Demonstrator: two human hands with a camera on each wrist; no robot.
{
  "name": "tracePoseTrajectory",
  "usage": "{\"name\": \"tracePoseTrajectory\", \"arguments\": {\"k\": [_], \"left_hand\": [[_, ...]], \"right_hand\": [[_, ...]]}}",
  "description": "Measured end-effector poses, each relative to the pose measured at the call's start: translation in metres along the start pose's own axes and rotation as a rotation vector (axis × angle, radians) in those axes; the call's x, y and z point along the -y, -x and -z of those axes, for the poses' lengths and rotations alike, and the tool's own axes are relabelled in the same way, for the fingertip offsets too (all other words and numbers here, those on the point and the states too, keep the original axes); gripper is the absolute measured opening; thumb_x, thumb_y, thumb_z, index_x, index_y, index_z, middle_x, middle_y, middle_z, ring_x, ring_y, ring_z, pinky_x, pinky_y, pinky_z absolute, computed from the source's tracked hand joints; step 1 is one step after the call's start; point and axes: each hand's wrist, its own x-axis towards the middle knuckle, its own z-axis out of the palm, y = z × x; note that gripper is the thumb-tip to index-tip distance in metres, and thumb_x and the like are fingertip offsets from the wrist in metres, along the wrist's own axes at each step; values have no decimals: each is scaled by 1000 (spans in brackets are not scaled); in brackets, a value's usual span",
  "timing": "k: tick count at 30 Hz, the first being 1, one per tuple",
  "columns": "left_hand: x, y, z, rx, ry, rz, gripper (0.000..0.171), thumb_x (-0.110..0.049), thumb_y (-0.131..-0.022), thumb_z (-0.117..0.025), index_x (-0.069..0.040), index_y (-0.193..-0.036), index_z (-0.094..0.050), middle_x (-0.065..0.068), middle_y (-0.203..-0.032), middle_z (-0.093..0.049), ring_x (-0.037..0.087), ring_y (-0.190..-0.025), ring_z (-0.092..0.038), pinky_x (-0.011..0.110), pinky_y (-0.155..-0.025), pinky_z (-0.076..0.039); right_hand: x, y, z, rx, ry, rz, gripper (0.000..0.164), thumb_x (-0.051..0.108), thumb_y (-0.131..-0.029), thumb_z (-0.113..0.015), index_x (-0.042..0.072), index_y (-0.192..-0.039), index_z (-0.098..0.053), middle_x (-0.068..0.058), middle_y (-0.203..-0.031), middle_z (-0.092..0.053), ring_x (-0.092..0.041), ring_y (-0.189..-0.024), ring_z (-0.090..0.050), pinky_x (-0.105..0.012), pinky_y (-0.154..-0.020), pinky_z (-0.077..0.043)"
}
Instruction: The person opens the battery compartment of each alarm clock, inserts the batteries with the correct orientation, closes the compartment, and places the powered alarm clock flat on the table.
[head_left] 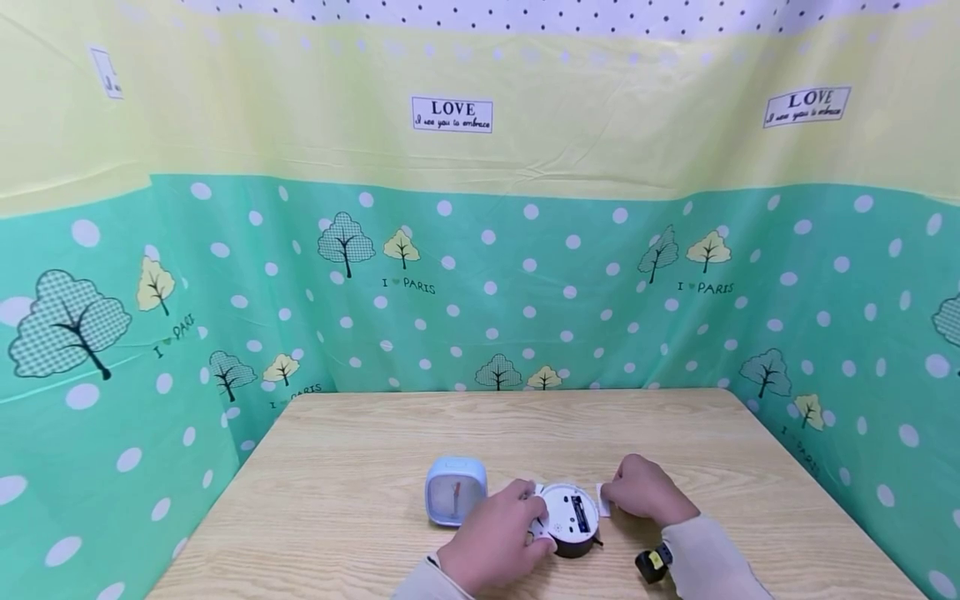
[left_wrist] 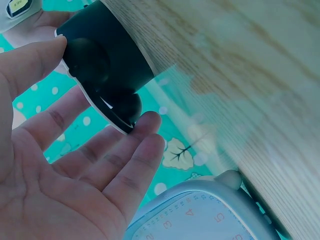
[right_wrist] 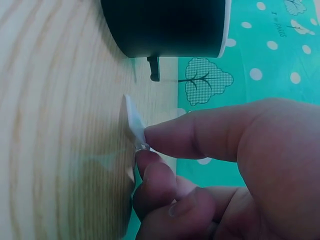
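Observation:
A round black alarm clock (head_left: pixel 576 546) lies with its white back (head_left: pixel 561 504) facing up and a dark battery slot uncovered. My left hand (head_left: pixel 495 533) holds its left side, the thumb at the near edge and the fingers around the far side. In the left wrist view a rounded black bell shape shows on the clock's side. Right of the clock, my right hand (head_left: pixel 641 487) pinches a thin white battery cover (right_wrist: pixel 133 119) between thumb and fingertip, close over the wooden table. The other fingers of that hand are curled.
A light blue square clock (head_left: pixel 455 492) stands upright to the left of my left hand. The wooden table (head_left: pixel 360 467) reaches back to a green and yellow patterned curtain (head_left: pixel 525 283). A black wrist camera (head_left: pixel 651 565) sits by my right sleeve.

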Motion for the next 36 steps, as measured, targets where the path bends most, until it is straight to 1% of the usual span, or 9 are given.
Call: {"name": "tracePoseTrajectory", "arguments": {"k": [12, 20, 25, 28, 36], "left_hand": [[-1, 0, 1, 13, 8, 12, 28, -49, -90, -76, -25, -105, -72, 3, -136, -63, 16, -117, -66, 34, -95, -57], [-1, 0, 1, 23, 7, 15, 29, -49, -90, -76, -25, -107, -73, 3, -136, -64, 17, -118, -66, 35, -95, -57], [-1, 0, 1, 25, 8, 17, 29, -49, -90, -76, -26, -107, -73, 3, -136, -63, 16, -117, -66, 34, -94, -58], [-1, 0, 1, 20, 5, 13, 29, -49, -90, -76, -26, -107, -73, 3, -136, -64, 16, -117, -66, 35, -94, -58], [-1, 0, 1, 13, 0, 8, 29, -49, -90, -76, -25, -107, -73, 3, -136, -64, 16, -116, -66, 34, -93, -58]], "right_hand": [[0, 1, 3, -2, 11, 15, 41, 15, -83, -66, 17, -48, -45, 8, -45, -36, -9, -42, -34, -23, -43, -26], [5, 6, 10, 21, 10, 36, 45, 17, -88, -64, 17, -48, -43, 8, -45, -35, -9, -42, -31, -23, -43, -25], [8, 9, 14, 47, -9, 28, 45, 16, -90, -62, 18, -49, -43, 8, -46, -35, -9, -43, -30, -23, -43, -25], [10, 10, 16, 61, -22, 28, 45, 15, -91, -61, 17, -50, -42, 8, -47, -34, -9, -43, -29, -23, -42, -25], [12, 10, 21, 86, -48, 60, 45, 14, -91, -61, 17, -52, -40, 8, -49, -32, -9, -44, -26, -23, -43, -23]]}}
